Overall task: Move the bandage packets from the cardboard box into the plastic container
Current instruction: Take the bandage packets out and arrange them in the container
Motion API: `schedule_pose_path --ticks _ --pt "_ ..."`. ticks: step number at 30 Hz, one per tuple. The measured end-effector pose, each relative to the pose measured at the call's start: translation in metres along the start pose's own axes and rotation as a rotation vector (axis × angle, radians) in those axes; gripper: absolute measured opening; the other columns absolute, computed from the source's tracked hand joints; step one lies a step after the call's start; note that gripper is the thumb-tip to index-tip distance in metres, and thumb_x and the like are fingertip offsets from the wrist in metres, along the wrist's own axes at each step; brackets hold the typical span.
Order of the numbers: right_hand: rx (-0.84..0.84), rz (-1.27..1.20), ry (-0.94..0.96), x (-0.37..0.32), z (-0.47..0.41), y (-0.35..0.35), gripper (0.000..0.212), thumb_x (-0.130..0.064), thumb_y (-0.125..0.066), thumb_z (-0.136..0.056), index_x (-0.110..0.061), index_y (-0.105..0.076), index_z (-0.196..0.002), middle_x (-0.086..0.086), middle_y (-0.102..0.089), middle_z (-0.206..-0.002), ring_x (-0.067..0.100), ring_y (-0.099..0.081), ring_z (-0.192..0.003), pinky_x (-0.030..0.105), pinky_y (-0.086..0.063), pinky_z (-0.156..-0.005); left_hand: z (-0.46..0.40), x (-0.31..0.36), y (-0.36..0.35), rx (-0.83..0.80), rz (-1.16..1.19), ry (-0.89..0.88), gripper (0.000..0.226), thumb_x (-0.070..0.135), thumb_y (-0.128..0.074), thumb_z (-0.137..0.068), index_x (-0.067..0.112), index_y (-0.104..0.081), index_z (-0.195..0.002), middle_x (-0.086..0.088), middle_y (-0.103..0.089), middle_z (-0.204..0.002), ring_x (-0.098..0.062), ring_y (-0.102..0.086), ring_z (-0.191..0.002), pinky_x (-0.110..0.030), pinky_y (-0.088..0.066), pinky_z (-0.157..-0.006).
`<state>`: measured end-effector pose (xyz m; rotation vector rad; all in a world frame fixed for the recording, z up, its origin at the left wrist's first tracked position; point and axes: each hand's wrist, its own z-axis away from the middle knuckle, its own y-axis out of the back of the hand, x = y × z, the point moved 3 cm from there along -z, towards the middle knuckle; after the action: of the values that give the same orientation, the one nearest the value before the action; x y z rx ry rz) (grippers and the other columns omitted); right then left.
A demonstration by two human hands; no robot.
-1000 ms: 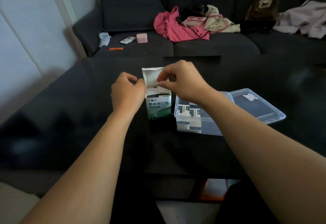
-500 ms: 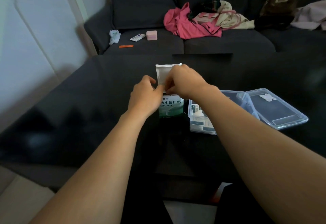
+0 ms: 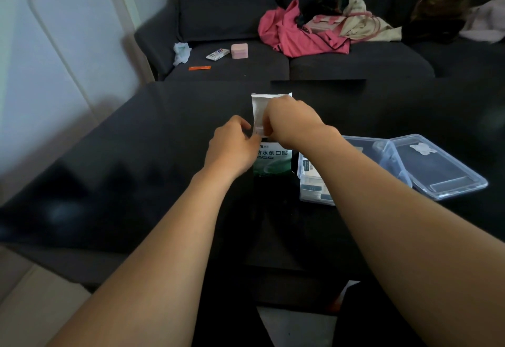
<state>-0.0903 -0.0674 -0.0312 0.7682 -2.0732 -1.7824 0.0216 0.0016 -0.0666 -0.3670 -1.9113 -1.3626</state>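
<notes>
A small green and white cardboard box stands upright on the dark table, its white top flap raised. My left hand grips the box's left side near the top. My right hand reaches into the open top with curled fingers; what they hold is hidden. To the right sits a clear plastic container with several bandage packets in its near end, partly covered by my right forearm.
The container's clear lid lies beside it on the right. Behind the table is a dark sofa with a pink garment, a pink case, a small tube and other clothes.
My right hand has dropped from the flap's edge down into the box opening. My left hand keeps its grip on the box. The camera has shifted left.
</notes>
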Motion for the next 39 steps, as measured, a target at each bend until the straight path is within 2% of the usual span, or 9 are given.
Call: schedule_pose_path --ticks 4,9,16,20,28,31,35,39 --pt "0.020 -0.095 -0.036 0.000 -0.001 0.003 0.028 -0.001 -0.069 -0.087 -0.011 -0.072 -0.113 0.012 -0.066 -0.113 0.033 -0.067 -0.095 0.042 -0.059 -0.082 -0.001 0.000 0.000 0.030 -0.023 0.002 0.012 0.033 -0.056 -0.096 0.025 -0.058 -0.104 -0.002 -0.069 -0.092 -0.027 -0.071 -0.078 -0.048 -0.062 -0.069" --pt "0.030 -0.091 -0.007 0.001 0.002 0.005 0.022 0.000 -0.070 -0.085 -0.010 -0.073 -0.104 0.012 -0.066 -0.107 0.031 -0.065 -0.084 0.041 -0.059 -0.077 -0.002 0.000 0.000 0.029 -0.059 -0.002 0.014 0.028 -0.056 -0.096 0.021 -0.059 -0.108 -0.003 -0.069 -0.094 -0.027 -0.070 -0.074 -0.044 -0.061 -0.069" --pt "0.034 -0.038 0.031 0.003 0.003 0.002 0.025 0.002 -0.069 -0.083 -0.016 -0.075 -0.099 0.007 -0.069 -0.105 0.030 -0.067 -0.088 0.037 -0.056 -0.076 -0.002 -0.002 -0.001 0.022 -0.061 -0.013 0.015 0.028 -0.055 -0.098 0.020 -0.058 -0.110 -0.003 -0.069 -0.095 -0.027 -0.070 -0.073 -0.043 -0.060 -0.069" --pt "0.042 -0.048 0.067 0.001 0.003 0.001 0.022 -0.002 -0.068 -0.085 -0.021 -0.075 -0.094 0.006 -0.067 -0.104 0.029 -0.066 -0.087 0.034 -0.048 -0.070 -0.003 -0.003 -0.001 0.032 -0.064 -0.013 0.015 0.029 -0.055 -0.098 0.021 -0.058 -0.111 -0.002 -0.069 -0.094 -0.025 -0.070 -0.072 -0.040 -0.058 -0.068" --pt "0.033 -0.086 0.068 0.001 0.004 0.004 0.009 -0.011 -0.076 -0.083 -0.019 -0.074 -0.089 0.007 -0.067 -0.101 0.029 -0.067 -0.085 0.041 -0.059 -0.077 -0.003 -0.003 -0.001 0.037 -0.074 -0.017 0.013 0.029 -0.054 -0.098 0.021 -0.057 -0.108 -0.003 -0.069 -0.095 -0.027 -0.070 -0.073 -0.047 -0.061 -0.071" --pt "0.052 -0.155 0.061 0.004 0.002 0.012 0.014 -0.011 -0.077 -0.081 -0.022 -0.069 -0.082 0.005 -0.066 -0.096 0.028 -0.067 -0.083 0.037 -0.056 -0.073 -0.003 -0.004 0.000 0.055 -0.053 -0.004 0.020 0.038 -0.048 -0.099 0.022 -0.059 -0.105 -0.004 -0.069 -0.091 -0.028 -0.070 -0.074 -0.049 -0.062 -0.071" --pt "0.079 -0.217 0.062 0.010 0.002 0.017 0.010 -0.010 -0.076 -0.083 -0.019 -0.071 -0.084 0.005 -0.068 -0.093 0.025 -0.068 -0.078 0.040 -0.059 -0.074 0.000 -0.002 0.001 0.087 -0.051 -0.007 0.043 0.059 -0.039 -0.100 0.022 -0.060 -0.100 -0.003 -0.070 -0.082 -0.026 -0.069 -0.070 -0.046 -0.061 -0.072" --pt "0.081 -0.261 0.065 0.015 0.002 0.023 0.017 -0.012 -0.078 -0.083 -0.024 -0.066 -0.078 0.002 -0.068 -0.087 0.021 -0.068 -0.079 0.039 -0.059 -0.077 0.001 -0.003 0.002 0.078 -0.002 0.002 0.052 0.068 -0.039 -0.096 0.021 -0.060 -0.102 -0.003 -0.070 -0.085 -0.026 -0.069 -0.074 -0.049 -0.061 -0.073"
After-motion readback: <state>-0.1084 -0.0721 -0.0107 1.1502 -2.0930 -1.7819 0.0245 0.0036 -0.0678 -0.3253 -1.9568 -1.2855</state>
